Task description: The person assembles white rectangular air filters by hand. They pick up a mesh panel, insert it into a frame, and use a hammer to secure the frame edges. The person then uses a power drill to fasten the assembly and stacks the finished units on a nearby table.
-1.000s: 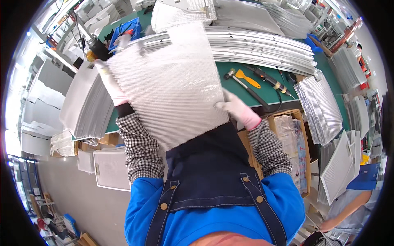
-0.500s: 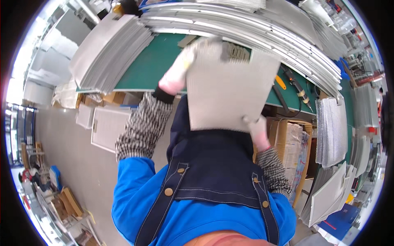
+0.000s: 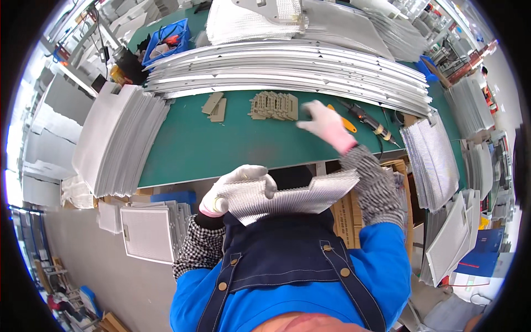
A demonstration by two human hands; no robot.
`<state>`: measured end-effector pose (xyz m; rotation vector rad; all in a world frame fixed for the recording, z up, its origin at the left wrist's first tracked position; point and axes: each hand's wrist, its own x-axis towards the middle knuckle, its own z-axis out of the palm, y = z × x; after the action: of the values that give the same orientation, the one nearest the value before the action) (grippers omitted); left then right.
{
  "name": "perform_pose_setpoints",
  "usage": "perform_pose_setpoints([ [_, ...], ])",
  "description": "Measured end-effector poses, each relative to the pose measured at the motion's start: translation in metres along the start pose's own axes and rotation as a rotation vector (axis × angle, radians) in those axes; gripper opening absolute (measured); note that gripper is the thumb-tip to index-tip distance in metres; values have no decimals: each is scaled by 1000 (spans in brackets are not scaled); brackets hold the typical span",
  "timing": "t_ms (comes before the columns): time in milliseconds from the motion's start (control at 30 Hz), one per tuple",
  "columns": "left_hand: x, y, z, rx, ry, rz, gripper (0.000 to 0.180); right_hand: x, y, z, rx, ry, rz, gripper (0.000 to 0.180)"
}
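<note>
My left hand (image 3: 235, 187), in a white glove, grips the notched edge of a silvery ribbed mesh panel (image 3: 296, 203). The panel is tipped and held against my apron, off the table's front edge. Out over the green table, my gloved right hand (image 3: 325, 123) has its fingers apart and nothing visible in it. Just left of its fingertips lies a cluster of beige flat slotted pieces (image 3: 274, 105). Farther left are a few plain beige plates (image 3: 215, 106). An orange-handled tool (image 3: 346, 123) lies beside the right hand, partly covered by it.
Long metal strips (image 3: 287, 69) are stacked across the back of the green table (image 3: 221, 146). Panel stacks stand at left (image 3: 113, 141) and right (image 3: 434, 160). A power screwdriver (image 3: 373, 124) lies at right. Behind the strips sits a blue bin (image 3: 167, 41). A cardboard box (image 3: 347, 218) stands below the table.
The panel has come down and tilted toward my body. My right hand has let go of it and moved up over the table; my left hand has lowered with the panel.
</note>
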<state>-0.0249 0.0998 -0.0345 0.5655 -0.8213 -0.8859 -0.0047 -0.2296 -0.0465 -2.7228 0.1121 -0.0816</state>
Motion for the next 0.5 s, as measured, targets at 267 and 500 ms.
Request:
perform_pose_setpoints([
  [267,24,-7,-44,-9,216,69,100,39,-5,5,-134,-14,228,39],
  [500,51,-14,-76,-204,352,8,89,-4,-10,-114,630,10,79,43],
])
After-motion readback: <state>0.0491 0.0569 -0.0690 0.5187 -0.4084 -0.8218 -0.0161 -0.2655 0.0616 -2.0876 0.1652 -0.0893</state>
